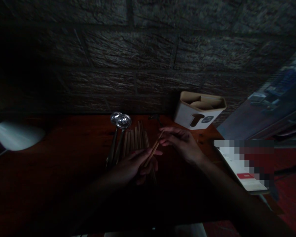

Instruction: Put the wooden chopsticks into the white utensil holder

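**Holding wooden chopsticks point(155, 148) between both hands**

Held slanting above the counter point(64, 144), from near left to far right, just right of a row of loose chopsticks point(135, 138). Gripped around the near part by the left hand point(139, 161), one finger stretched out past the wood; pinched toward the far ends between thumb and fingers of the right hand point(181, 143). Probably a pair, though too dim to count for sure.

In light this low, judge alignment by touch as much as by eye. Keep the left hand's grasp loose enough to let the sticks slide lengthwise, yet firm enough to stop them from crossing or slipping out. With the right hand, press lightly on the far ends rather than squeezing hard. Work a little clear of the row to avoid knocking it askew, already uneven at the far ends.

Mind the two metal ladles point(123, 121) on the row's left, bowls to the far side and handles running close beside the sticks. Note also, beyond the right hand and near the brick wall point(108, 56), a white container point(184, 115) with a tan rim. Allow enough elbow room to miss it.
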`<state>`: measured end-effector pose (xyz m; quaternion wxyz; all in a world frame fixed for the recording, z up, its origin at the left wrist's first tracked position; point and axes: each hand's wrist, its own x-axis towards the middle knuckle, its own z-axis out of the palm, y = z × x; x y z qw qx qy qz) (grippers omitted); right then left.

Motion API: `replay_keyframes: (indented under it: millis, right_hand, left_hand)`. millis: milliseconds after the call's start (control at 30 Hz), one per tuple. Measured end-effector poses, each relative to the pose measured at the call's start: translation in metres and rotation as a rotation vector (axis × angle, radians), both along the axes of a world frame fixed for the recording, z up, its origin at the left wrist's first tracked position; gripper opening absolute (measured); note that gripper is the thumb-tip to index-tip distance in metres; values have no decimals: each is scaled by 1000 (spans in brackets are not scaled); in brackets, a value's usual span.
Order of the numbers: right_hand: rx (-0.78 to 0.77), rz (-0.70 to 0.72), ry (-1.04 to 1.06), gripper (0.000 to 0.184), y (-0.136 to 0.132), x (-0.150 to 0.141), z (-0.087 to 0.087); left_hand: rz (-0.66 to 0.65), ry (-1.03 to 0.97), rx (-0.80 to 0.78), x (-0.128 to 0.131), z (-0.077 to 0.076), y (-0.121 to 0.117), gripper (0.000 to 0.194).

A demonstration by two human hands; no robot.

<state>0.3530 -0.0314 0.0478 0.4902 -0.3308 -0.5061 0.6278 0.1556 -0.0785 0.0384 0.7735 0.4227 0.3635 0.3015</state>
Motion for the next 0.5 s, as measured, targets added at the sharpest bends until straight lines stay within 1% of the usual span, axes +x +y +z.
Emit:
replay_keyframes:
  millis: [200, 367, 433, 500]
  right_hand:
    - [-18, -17, -16, 22, 1, -1, -2]
    - [40, 13, -23, 23, 3, 1, -3]
    - [56, 21, -17, 23, 3, 2, -4]
    - [39, 9, -2, 22, 4, 2, -4]
  left_hand:
    - [10, 22, -15, 0, 1, -1, 44]
    - [62, 63, 83, 3, 5, -1, 32]
    - [81, 84, 91, 4, 7, 0, 30]
    - [122, 105, 77, 5, 8, 0, 31]
